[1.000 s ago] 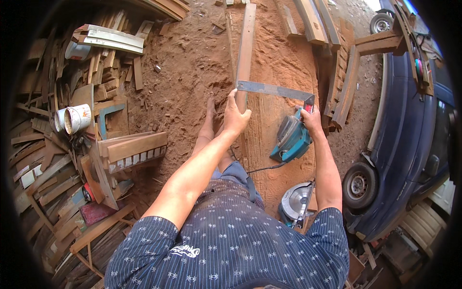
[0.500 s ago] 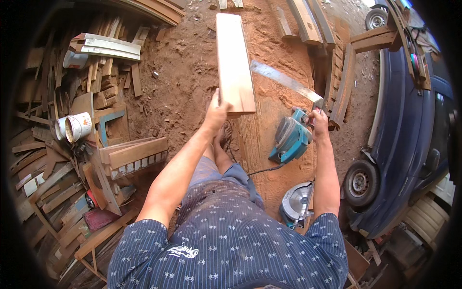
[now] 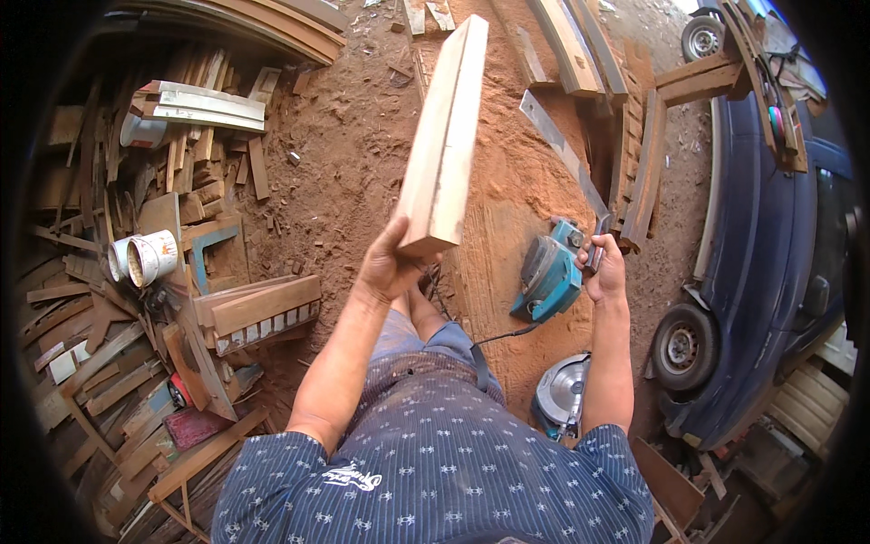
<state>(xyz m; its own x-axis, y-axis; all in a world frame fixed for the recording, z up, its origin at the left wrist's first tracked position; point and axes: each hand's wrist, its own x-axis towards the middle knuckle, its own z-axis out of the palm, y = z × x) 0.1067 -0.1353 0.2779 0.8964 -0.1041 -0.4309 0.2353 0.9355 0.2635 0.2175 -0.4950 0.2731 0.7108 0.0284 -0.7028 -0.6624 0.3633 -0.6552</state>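
My left hand [image 3: 388,263] grips the near lower end of a long, thick wooden block [image 3: 446,136]. The block tilts up and away from me, and a dark line runs along its length between two pale faces. In my right hand [image 3: 604,269], fingers are wrapped around the dark handle of a try square [image 3: 569,159], whose flat metal blade points to the far left. The blade and the block are apart. Below and left of my right hand, a teal electric planer [image 3: 548,274] lies on the sawdust-covered board [image 3: 476,272].
A circular saw [image 3: 564,394] sits near my right side. Stacked offcuts [image 3: 109,381] and white buckets [image 3: 152,257] fill the left. A dark blue vehicle [image 3: 757,272] stands on the right. Long timbers [image 3: 566,45] lie at the far side, and a power cord [image 3: 503,336] runs by my legs.
The wooden block has turned and tilted in my left hand, its near end now lower. My right hand has rotated the try square, so its blade points more away from me.
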